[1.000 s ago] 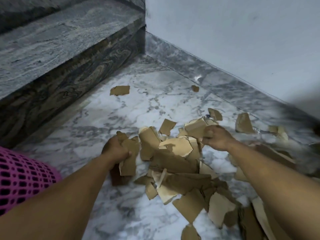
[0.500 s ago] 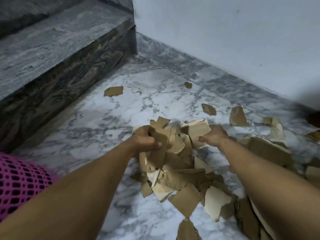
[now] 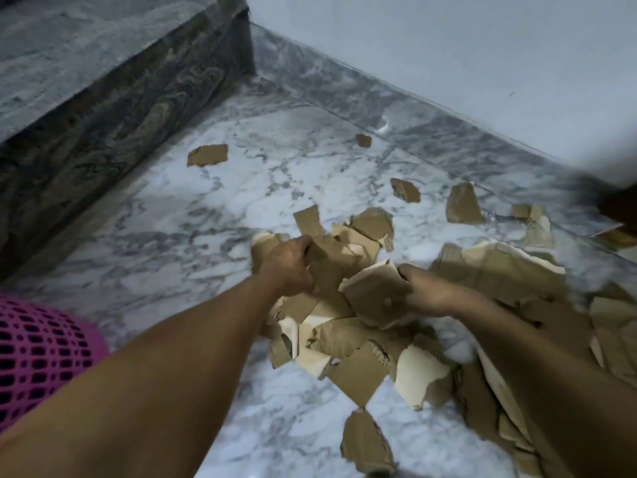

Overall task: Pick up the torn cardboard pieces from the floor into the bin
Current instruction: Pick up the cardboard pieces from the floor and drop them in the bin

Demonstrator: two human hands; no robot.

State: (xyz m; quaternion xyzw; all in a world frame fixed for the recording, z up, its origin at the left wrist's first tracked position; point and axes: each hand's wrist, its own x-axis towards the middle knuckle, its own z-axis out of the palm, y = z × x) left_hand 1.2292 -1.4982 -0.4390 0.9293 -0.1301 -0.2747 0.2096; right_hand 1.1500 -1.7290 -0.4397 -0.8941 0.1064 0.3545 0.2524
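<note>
a: cardboard pieces lie heaped on the marble floor, between both hands, with strays farther out, one scrap near the step and a few toward the wall.

b: and the hands?

a: left hand is curled round a wad at the heap's far-left side. right hand grips a pale, folded piece, thumb across its face. both are full, i'd say.

b: how will the stuff behave?

a: light and stiff, i'd guess, with ragged edges. flat bits tend to slide over each other, so a loose bundle probably sheds some on the way.

b: where should one take hold?

a: squeeze the bundle from opposite sides, big pieces outside as a wrapper, small ones trapped within. thin flat scraps on smooth marble likely need lifting by an edge.

b: the bin?

a: a pink mesh basket shows at the lower left, beside the left forearm; likely that's it. the carry looks short.
</note>
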